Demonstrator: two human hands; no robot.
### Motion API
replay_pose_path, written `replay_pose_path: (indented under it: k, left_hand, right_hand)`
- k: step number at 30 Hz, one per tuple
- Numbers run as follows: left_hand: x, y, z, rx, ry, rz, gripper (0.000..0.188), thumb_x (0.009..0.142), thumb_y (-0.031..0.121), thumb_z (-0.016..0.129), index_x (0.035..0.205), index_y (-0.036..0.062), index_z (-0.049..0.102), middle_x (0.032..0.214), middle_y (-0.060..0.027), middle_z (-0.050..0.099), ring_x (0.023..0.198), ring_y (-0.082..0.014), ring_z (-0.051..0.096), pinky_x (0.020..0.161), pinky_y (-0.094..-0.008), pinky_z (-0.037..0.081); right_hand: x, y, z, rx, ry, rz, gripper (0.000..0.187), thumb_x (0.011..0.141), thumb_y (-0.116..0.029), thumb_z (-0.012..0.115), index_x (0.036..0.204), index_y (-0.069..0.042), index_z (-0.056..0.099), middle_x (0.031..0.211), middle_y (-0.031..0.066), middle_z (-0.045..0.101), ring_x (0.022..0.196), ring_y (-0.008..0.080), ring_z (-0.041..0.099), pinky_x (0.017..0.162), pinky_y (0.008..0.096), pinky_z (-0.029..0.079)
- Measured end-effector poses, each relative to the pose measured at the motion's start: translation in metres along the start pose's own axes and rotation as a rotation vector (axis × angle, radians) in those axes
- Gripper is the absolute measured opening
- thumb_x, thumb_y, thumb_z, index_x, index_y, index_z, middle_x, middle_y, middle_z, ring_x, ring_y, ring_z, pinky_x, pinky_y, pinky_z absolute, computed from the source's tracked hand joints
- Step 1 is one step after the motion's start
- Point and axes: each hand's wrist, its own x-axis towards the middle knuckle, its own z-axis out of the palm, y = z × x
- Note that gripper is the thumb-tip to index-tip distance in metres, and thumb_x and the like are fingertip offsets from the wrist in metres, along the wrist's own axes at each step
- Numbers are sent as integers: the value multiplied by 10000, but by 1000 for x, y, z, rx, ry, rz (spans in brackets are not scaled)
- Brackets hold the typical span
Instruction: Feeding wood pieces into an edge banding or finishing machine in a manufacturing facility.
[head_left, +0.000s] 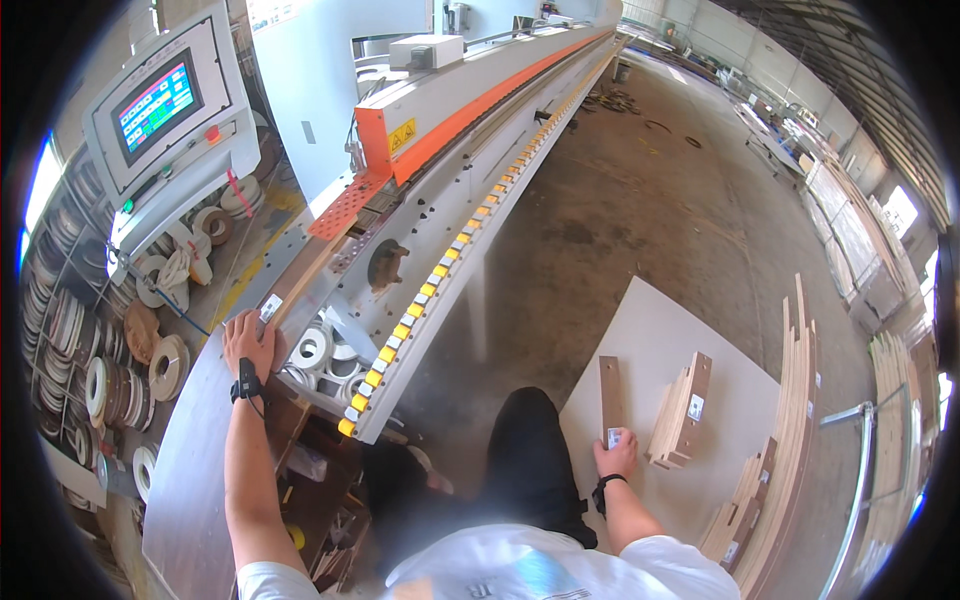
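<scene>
My left hand (249, 343) is closed around the near end of a long, narrow wooden strip (303, 270). The strip lies on the metal infeed table of a long machine, and its far end runs toward an orange perforated guard. A white label sits on the strip beside my fingers. Over to the right, my right hand (616, 455) grips the near end of a short wooden board (610, 388), which also bears a label near my fingers. Under that board is a pale sheet (640, 310), with a stack of similar short boards (682, 415) just right of it.
A control panel with a lit screen (158, 105) stands at the far left, above shelves of edging rolls (168, 368). Yellow rollers (415, 310) line the machine's near edge. Longer wooden strips (785, 440) lie at the right, next to a metal rail (862, 490).
</scene>
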Motion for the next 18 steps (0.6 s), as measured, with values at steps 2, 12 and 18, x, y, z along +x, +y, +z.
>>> replay_pose_path:
  k: [2, 12, 18]
  left_hand:
    - [1, 1, 1, 17, 26, 17, 284, 930, 232, 745, 1184, 105, 735, 1284, -75, 723, 1245, -338, 631, 1067, -471, 509]
    - [2, 2, 0, 1, -28, -33, 303, 941, 223, 738, 1213, 91, 726, 1338, -84, 712, 1272, -340, 635, 1057, -463, 522]
    - [2, -3, 2, 17, -54, -34, 303, 953, 238, 727, 1219, 92, 727, 1314, -95, 719, 1252, -341, 639, 1067, -463, 504]
  right_hand:
    - [2, -2, 0, 4, 1, 10, 554, 783, -333, 808, 1236, -127, 565, 1238, 140, 657, 1196, 382, 629, 969, 538, 535]
    - [1, 1, 1, -7, -7, 19, 544, 773, -339, 845, 1215, -149, 590, 1211, 99, 665, 1206, 351, 621, 962, 508, 539]
    - [1, -1, 1, -2, -1, 11, 544, 771, -353, 841, 1207, -142, 595, 1213, 99, 667, 1205, 351, 621, 962, 507, 536]
